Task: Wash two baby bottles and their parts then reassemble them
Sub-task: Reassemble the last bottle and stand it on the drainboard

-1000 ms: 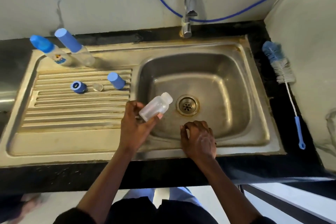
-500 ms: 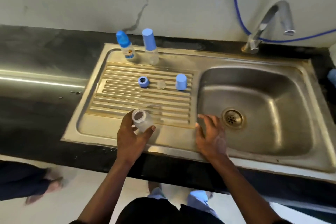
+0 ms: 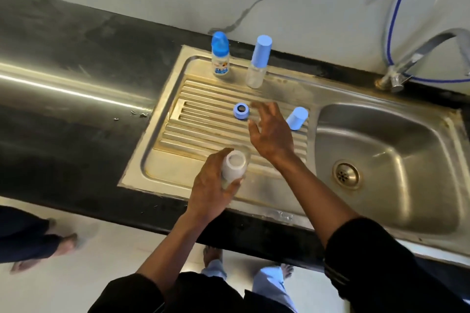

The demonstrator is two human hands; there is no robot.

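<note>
My left hand [image 3: 211, 185] grips an open clear bottle body [image 3: 234, 169], mouth up, over the near edge of the ribbed drainboard [image 3: 193, 132]. My right hand [image 3: 272, 132] hovers over the ribs with fingers spread and straight, holding nothing. A blue screw ring [image 3: 241, 110] lies just left of its fingertips and a blue cap [image 3: 297, 118] stands just to its right. The clear teat seen earlier is hidden under the hand. At the back stand a small capped bottle with a printed label [image 3: 220, 57] and a clear bottle with a tall blue cap [image 3: 258, 62].
The steel sink basin [image 3: 381, 155] with its drain [image 3: 346, 175] lies to the right, the tap [image 3: 417, 58] and a blue hose [image 3: 396, 15] behind it. Black counter [image 3: 63, 109] stretches left. Another person's foot [image 3: 64, 241] is on the floor at left.
My left hand carried the bottle body from over the basin to the drainboard and turned its mouth up. My right hand left the sink's front edge and moved over the ribs between ring and cap.
</note>
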